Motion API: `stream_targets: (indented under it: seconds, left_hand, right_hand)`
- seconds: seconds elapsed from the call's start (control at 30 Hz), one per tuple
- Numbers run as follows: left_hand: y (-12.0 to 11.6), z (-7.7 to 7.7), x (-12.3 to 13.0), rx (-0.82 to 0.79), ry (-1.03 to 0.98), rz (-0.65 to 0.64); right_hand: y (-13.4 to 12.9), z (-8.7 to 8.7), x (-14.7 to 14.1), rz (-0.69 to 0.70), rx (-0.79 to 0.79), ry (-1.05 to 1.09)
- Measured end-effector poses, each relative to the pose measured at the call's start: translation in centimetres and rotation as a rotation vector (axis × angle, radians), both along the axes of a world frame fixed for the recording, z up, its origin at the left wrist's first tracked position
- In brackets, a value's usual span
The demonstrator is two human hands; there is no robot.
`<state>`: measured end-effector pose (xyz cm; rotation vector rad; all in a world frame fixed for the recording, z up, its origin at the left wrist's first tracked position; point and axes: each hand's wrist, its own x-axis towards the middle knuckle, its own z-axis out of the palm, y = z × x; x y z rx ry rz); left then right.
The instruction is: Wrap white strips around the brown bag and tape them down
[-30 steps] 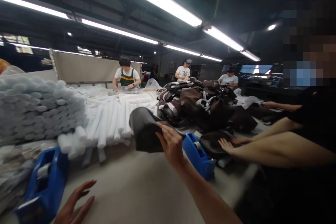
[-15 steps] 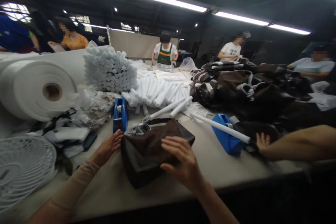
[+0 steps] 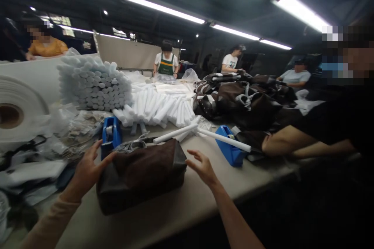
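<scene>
The dark brown bag (image 3: 140, 177) lies on the table (image 3: 152, 221), with the spread left hand (image 3: 87, 171) against its left end and the spread right hand (image 3: 201, 167) just beside its right end, not touching. A careless shove could topple the blue tape dispenser (image 3: 111, 134) just behind the bag.

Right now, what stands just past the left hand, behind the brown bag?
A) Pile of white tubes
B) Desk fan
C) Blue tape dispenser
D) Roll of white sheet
C. The blue tape dispenser stands upright just beyond the left hand, behind the left end of the brown bag.
</scene>
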<state>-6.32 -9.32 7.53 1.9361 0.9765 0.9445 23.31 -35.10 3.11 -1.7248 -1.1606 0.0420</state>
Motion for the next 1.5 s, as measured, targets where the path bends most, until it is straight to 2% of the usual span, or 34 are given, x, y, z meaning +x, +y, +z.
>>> stream_targets:
  seconds: [0.07, 0.1, 0.17, 0.23, 0.33, 0.43, 0.57, 0.6, 0.67, 0.73, 0.77, 0.83, 0.97, 1.1, 1.17, 1.23, 1.3, 1.33, 1.4, 1.5]
  left_hand:
    - [-1.0, 1.5, 0.1, 0.21, 0.04, -0.149]
    - [-2.1, 2.1, 0.3, 0.306, 0.101, -0.259]
    - [-4.5, 2.6, 0.9, 0.471, 0.288, -0.456]
    - [-6.6, 2.5, 1.9, 0.586, 0.494, -0.563]
    - [-7.5, 2.1, 3.1, 0.636, 0.681, -0.55]
    - [-6.4, 2.7, 2.9, 0.593, 0.73, -0.483]
    - [-5.1, 4.1, 0.9, 0.544, 0.741, -0.584]
    - [-5.0, 4.2, 0.4, 0.549, 0.733, -0.594]
    - [-4.7, 4.2, -0.2, 0.574, 0.73, -0.567]
    - [-4.4, 4.1, 0.0, 0.598, 0.764, -0.553]
    - [-4.3, 4.0, 0.3, 0.603, 0.791, -0.569]
    - [-4.3, 4.1, 1.2, 0.602, 0.834, -0.616]
    - [-5.1, 4.2, 2.6, 0.568, 0.871, -0.623]
    - [-5.4, 3.8, 1.5, 0.549, 0.828, -0.596]
    - [-5.1, 3.8, 0.6, 0.546, 0.813, -0.603]
    - [-4.8, 4.0, -0.2, 0.536, 0.836, -0.614]
    - [-4.7, 4.5, -0.4, 0.537, 0.867, -0.612]
    - [-4.6, 4.8, -0.2, 0.543, 0.879, -0.605]
    - [-4.6, 5.2, 0.4, 0.563, 0.901, -0.602]
    - [-4.7, 5.3, 1.6, 0.574, 0.955, -0.606]
  right_hand:
    - [-0.9, 2.4, 4.5, -0.228, -0.038, -0.21]
    - [-1.3, 3.4, 6.9, -0.353, -0.14, -0.318]
    - [-1.6, 4.9, 10.9, -0.522, -0.464, -0.414]
    - [-1.1, 5.6, 13.4, -0.568, -0.652, -0.388]
    - [0.6, 6.0, 14.4, -0.531, -0.731, -0.293]
    - [1.4, 6.9, 13.9, -0.443, -0.755, -0.193]
    - [-1.4, 7.7, 13.1, -0.274, -0.735, -0.051]
    - [-2.4, 7.6, 12.8, -0.274, -0.688, -0.032]
    - [-3.9, 7.2, 12.0, -0.295, -0.497, -0.002]
    - [-4.1, 6.5, 10.7, -0.241, -0.327, 0.041]
    - [-3.5, 6.2, 9.9, -0.184, -0.295, 0.06]
    - [-1.4, 5.5, 8.5, -0.107, -0.33, 0.072]
    - [3.8, 4.1, 7.5, -0.201, -0.387, 0.024]
    - [6.5, 4.0, 6.8, -0.23, -0.304, -0.085]
    - [6.8, 5.0, 5.5, -0.129, -0.194, -0.233]
    - [6.8, 6.3, 3.4, 0.107, -0.154, -0.44]
    - [6.7, 7.8, 0.9, 0.359, -0.234, -0.623]
    - [6.7, 8.3, -0.3, 0.439, -0.285, -0.681]
    - [7.2, 8.9, -2.2, 0.52, -0.349, -0.738]
    - [8.2, 8.1, -3.6, 0.526, -0.426, -0.746]
